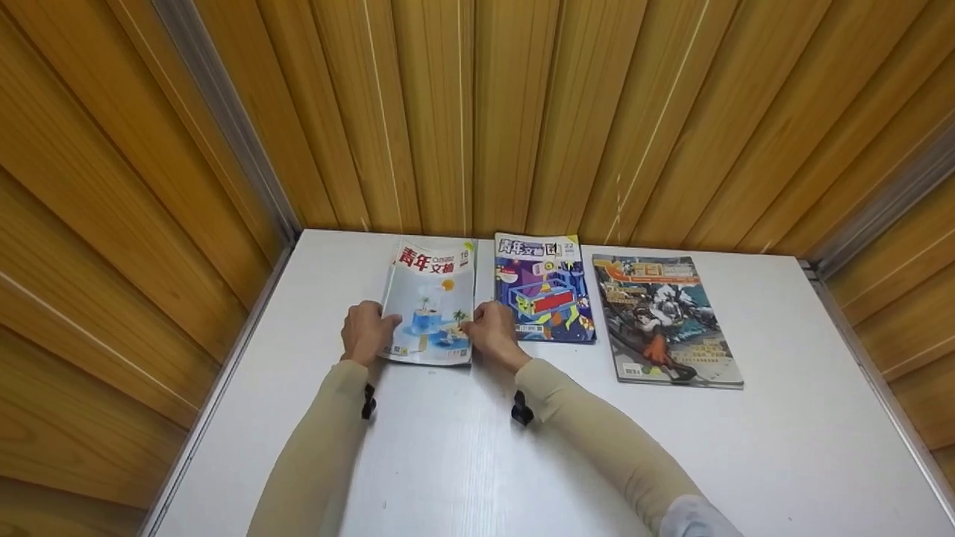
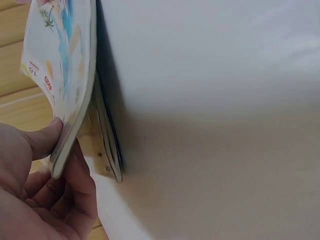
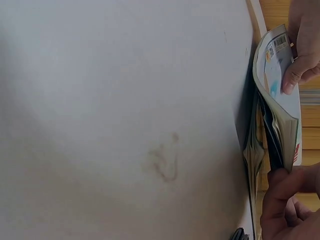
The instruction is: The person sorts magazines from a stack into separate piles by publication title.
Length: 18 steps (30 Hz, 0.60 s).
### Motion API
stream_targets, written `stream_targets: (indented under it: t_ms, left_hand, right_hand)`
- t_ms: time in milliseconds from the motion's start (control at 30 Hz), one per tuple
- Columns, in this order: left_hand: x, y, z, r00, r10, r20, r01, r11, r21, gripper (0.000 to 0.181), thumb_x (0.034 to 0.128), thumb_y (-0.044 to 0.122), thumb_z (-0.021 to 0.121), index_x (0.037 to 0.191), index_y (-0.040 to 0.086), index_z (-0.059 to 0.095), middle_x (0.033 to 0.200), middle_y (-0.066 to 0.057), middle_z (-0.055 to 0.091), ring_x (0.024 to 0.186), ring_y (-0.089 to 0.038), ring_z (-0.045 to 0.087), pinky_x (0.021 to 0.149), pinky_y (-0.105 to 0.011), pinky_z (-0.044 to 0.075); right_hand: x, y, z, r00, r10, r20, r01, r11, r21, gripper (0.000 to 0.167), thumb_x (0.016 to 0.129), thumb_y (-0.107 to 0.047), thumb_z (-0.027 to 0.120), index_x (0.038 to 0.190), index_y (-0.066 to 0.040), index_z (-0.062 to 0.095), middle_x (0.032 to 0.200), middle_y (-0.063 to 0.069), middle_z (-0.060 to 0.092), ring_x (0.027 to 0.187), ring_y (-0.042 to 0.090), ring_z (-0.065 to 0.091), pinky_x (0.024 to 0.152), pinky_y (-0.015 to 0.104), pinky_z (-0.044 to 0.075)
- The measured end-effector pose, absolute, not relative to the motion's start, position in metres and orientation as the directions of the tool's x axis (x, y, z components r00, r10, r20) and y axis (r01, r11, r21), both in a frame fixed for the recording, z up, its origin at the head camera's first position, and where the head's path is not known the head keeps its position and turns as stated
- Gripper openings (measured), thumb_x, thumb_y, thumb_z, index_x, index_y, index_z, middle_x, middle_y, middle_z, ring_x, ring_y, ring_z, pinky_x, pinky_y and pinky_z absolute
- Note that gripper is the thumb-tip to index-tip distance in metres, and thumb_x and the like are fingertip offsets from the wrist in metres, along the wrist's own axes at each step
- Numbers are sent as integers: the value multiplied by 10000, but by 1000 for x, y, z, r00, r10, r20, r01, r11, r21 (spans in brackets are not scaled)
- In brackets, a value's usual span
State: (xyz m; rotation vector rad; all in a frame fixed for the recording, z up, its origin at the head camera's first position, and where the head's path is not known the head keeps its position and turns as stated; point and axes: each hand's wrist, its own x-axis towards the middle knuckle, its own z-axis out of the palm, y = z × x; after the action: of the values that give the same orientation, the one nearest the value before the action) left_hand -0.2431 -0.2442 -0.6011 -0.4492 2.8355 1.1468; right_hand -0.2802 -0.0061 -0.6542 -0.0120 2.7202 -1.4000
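Note:
Both hands hold a magazine with a pale blue cover and red title (image 1: 425,294) at the left of the white table. My left hand (image 1: 365,332) pinches its left edge, thumb on the cover and fingers underneath. On the opposite edge, my right hand (image 1: 495,333) grips between thumb and fingers. In the left wrist view, the held magazine (image 2: 75,90) bows upward, its edge raised above another thin bound booklet (image 2: 111,145) beneath. The right wrist view shows its page edges (image 3: 286,132) slightly fanned near my right fingers.
Right beside the held one lies a magazine with a purple and blue cover (image 1: 548,294). Farther right is a larger comic-style magazine (image 1: 664,321), slightly turned. Wood-panelled walls (image 1: 515,112) bound the white table (image 1: 440,462) at the back and sides.

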Motion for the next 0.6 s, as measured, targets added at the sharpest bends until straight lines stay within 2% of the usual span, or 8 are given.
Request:
stream_targets:
  t_ms: [333, 533, 600]
  left_hand:
    - [-251, -250, -610, -960, -246, -136, -272, 685, 676, 463, 1058, 240, 707, 1383, -86, 665, 1313, -267, 740, 1149, -365, 731, 1045, -528, 575]
    - [-255, -254, -613, -963, -245, -111, -255, 697, 670, 451, 1046, 249, 721, 1331, -99, 691, 1280, -269, 757, 1109, -362, 733, 1017, -532, 580]
    - [-256, -256, -613, -962, -247, -119, -262, 694, 670, 472, 1046, 247, 721, 1354, -108, 675, 1308, -278, 749, 1145, -373, 738, 1045, -540, 576]
  right_hand:
    - [-297, -16, -664, -995, -34, -96, 54, 620, -783, 220, 906, -127, 836, 774, -69, 670, 780, 47, 702, 673, 163, 614, 532, 291, 444]
    - [-299, -20, -666, -999, -25, -30, 6, 654, -757, 270, 890, -129, 832, 706, -67, 644, 718, 30, 643, 635, 164, 540, 522, 288, 399]
    - [-299, -21, -666, -1000, -21, -23, 4, 654, -757, 260, 889, -126, 827, 712, -73, 645, 718, 26, 643, 633, 163, 548, 521, 285, 404]
